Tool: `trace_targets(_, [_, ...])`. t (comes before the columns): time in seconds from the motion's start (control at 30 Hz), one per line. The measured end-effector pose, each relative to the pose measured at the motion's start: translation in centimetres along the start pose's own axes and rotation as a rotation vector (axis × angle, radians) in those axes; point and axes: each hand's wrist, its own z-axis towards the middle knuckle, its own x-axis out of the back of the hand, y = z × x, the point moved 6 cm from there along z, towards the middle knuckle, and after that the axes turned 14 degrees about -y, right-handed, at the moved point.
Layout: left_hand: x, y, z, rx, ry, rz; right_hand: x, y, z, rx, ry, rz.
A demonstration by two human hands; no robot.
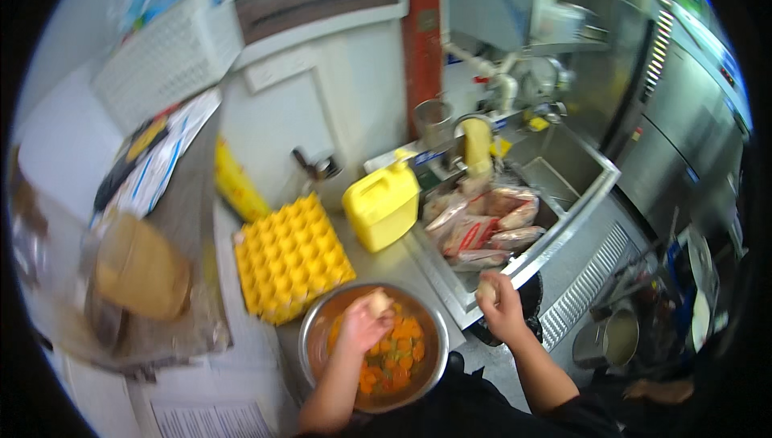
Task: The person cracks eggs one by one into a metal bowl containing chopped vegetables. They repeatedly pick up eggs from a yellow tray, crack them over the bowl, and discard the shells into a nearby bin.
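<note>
My left hand (365, 324) is over a wide stainless steel bowl (309, 341), its fingers closed around a pale egg or eggshell (380, 303). Orange egg yolks (401, 347) in clear whites lie in the bowl, partly hidden by my left forearm. Off to the right, my right hand (503, 308) grips a pale eggshell (486, 292) by the front corner of the metal sink. Below that hand is a black bag-lined bin (531, 299), mostly covered by the hand and the sink edge. Whether either shell is whole or broken cannot be made out.
Yellow egg trays (295, 251) are stacked behind the bowl, beside a yellow plastic jug (383, 206). Bagged meat (476, 227) fills part of the sink (561, 221). A brown-filled plastic container (142, 269) stands left. A metal pot (606, 338) is at lower right.
</note>
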Motion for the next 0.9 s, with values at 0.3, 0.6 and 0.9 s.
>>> trace_targets(0.3, [-6.4,-5.2,-0.9,-0.094,0.200,-0.012,-11.8,-6.5,1.6,0.483,-0.094,-0.076])
trace_targets(0.6, [-5.1,-4.8,-5.1,-0.195,0.222,0.069,-14.4,-7.1,1.2,0.619,-0.361,0.055])
trace_targets(0.9, [-4.5,-4.1,-8.4,-0.230,0.314,0.364,-15.1,-3.9,1.4,0.190,-0.614,0.277])
